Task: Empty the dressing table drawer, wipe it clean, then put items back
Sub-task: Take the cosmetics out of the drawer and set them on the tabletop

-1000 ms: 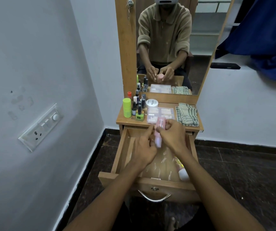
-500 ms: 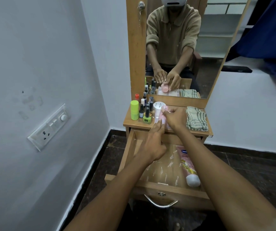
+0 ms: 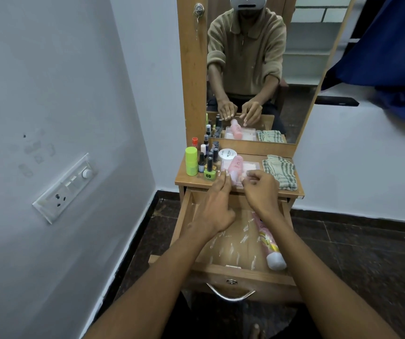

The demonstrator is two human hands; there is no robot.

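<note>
The dressing table drawer (image 3: 243, 274) is pulled out, with a pink lotion tube (image 3: 268, 243) lying along its right side and white smears on its floor. On the table top (image 3: 186, 179) a pink bottle (image 3: 236, 165) lies on a clear plastic box (image 3: 252, 165). My left hand (image 3: 214, 206) reaches over the drawer with straight fingers, the tips touching the box beside the bottle. Just right of the bottle's near end, my right hand (image 3: 261, 189) has loosely curled fingers, which in the mirror hang free of the bottle. A folded checked cloth (image 3: 279, 173) lies at the right.
A green bottle (image 3: 191, 163), several nail polish bottles (image 3: 208, 163) and a white jar (image 3: 227, 154) stand at the table's left and back. The mirror (image 3: 257, 69) rises behind. A wall with a switch board (image 3: 65, 189) is close on the left, and blue fabric (image 3: 392, 50) hangs at the upper right.
The pink bottle went from above the drawer, held in both hands, up onto the clear box on the table top. My right hand has drawn back from it.
</note>
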